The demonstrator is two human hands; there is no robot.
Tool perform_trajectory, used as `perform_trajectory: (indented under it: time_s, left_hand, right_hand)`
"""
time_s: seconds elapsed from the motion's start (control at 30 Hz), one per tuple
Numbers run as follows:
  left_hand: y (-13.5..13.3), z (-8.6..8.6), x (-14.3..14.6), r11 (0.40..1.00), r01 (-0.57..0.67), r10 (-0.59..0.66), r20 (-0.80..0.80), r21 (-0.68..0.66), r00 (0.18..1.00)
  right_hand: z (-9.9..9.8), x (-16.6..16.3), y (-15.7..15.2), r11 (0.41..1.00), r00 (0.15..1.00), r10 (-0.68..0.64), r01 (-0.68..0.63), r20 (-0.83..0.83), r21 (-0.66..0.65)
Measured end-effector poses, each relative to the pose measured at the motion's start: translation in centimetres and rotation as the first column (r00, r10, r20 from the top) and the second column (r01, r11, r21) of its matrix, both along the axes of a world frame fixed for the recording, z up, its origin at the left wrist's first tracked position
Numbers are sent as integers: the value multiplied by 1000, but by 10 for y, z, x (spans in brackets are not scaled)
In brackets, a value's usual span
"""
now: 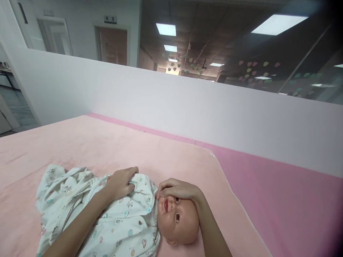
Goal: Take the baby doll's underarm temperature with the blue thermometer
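Note:
A baby doll lies on its back on a pale pink blanket point(112, 142), head point(182, 225) to the right. It wears a white patterned sleepsuit point(118, 225) with small buttons. My left hand point(122, 182) rests on the doll's chest, fingers curled onto the sleepsuit's cloth near the shoulder. My right hand point(175, 191) lies over the far side of the doll's face, fingers bent with the tips at its cheek and collar. Whether the right fingers pinch any cloth is hidden.
The blanket covers a darker pink mattress point(281, 192) that shows at the right and back. A low white partition wall point(187, 103) runs behind it. Beyond are a glass wall with heart stickers, ceiling lights and a door point(112, 44).

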State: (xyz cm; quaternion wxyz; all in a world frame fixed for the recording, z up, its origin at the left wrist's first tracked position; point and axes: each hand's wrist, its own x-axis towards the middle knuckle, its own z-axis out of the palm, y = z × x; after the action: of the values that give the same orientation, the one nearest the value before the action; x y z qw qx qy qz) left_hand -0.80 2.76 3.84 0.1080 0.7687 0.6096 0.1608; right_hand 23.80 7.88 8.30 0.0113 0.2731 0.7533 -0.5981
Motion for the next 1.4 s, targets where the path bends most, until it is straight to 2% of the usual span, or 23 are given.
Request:
perform_trajectory:
  time_s: [0.57, 0.97, 1.07, 1.27, 1.33, 1.4]
  left_hand:
    - [0, 1, 0, 1000, -7, 7, 8, -27, 1000]
    - [0, -1, 0, 1000, 5, -5, 22, 5, 1000]
    - [0, -1, -1, 1000, 10, -10, 24, 13, 1000]
    - [0, -3, 0, 999, 18, -19, 37, 32, 999]
    - [0, -3, 0, 999, 19, -20, 36, 35, 999]
    - [0, -3, 0, 999, 4, -5, 32, 43, 999]
  right_hand:
    - [-1, 0, 1, 998, 1000, 5, -3, -29, 70]
    - [0, 0, -1, 989, 1000, -2, 6, -26, 147]
    - [1, 3, 0, 985, 998, -47, 51, -30, 165]
    - [12, 13, -2, 949, 962, -252, 266, -104, 170]
    - [15, 13, -4, 948, 962, -254, 269, -105, 168]
    - [16, 11, -6, 965, 980, -189, 196, -56, 174]
